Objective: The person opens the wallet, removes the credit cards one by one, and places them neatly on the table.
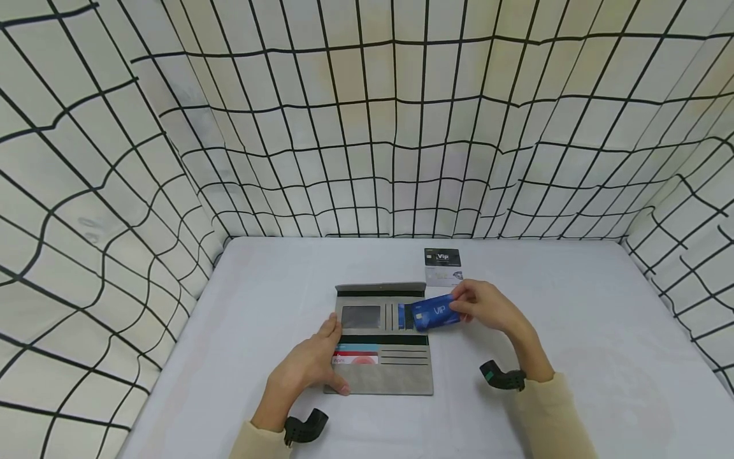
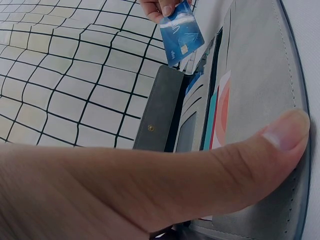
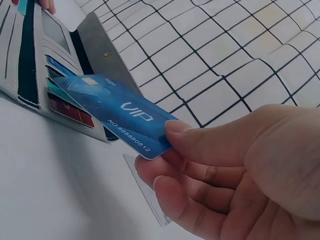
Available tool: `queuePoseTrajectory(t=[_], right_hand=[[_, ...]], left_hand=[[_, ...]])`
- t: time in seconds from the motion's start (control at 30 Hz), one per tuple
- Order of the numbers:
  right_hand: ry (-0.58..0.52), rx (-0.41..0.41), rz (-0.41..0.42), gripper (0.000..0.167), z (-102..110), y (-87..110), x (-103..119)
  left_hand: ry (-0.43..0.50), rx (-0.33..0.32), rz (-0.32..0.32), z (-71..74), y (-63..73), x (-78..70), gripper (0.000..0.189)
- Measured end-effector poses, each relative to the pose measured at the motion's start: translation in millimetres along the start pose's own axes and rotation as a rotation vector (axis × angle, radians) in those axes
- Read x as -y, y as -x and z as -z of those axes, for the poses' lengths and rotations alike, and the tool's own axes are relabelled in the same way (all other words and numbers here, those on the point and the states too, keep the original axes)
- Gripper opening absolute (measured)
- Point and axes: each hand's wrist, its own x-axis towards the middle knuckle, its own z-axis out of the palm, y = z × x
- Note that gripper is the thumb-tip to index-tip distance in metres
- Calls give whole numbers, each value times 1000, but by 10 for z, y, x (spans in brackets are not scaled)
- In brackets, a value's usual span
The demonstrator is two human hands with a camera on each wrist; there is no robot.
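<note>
Head view gives us a grey wallet (image 1: 395,381) unfolded on the worktop (image 1: 189,363), well apart from its left and right edges, with a blue card (image 1: 434,312) over the wallet's right edge. We see the right hand (image 1: 487,305) pinching that card by its outer end, thumb above and fingers (image 3: 170,192) below. The left hand (image 1: 309,361) lies spread against the wallet, thumb by the near left corner, gripping nothing.

Whether the card touches the card slots (image 1: 404,317), we cannot tell. Held at one end only, it could twist in the pinch, and a leading corner might then catch a slot lip or the cards (image 3: 70,107) already sticking out there. A hard push could, we think, slide the whole wallet if the left hand pressed too lightly. We would also watch the black card (image 1: 443,257) and pale card (image 1: 438,276), lying towards the worktop's far edge beyond the wallet's far right corner: a wide swing of the right hand might knock them.
</note>
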Motion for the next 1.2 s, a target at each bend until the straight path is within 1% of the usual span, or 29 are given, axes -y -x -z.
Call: queuePoseTrajectory(t=[0.33,0.47,0.7,0.93,1.1,1.2], right_hand=[[-47,-60,-87,22,86,0,-108],[-54,-86,-108,24,115,6,-164],[-59,-126,-170,29,142,-2,-239],[-80,-152,-200,27,120,-35,-284],[-106,-165,-233,27,56,-75,-309],[-96,-177,-254,28,14,-97,-320]], left_hand=[[-7,-12,-2,-2,0,-7,125],[-7,-13,-6,-4,3,-3,124],[-5,-11,-8,-1,12,0,124],[-10,-7,-10,0,10,4,124],[-12,-7,-11,-2,6,7,124],[-9,-7,-12,-2,6,6,124]])
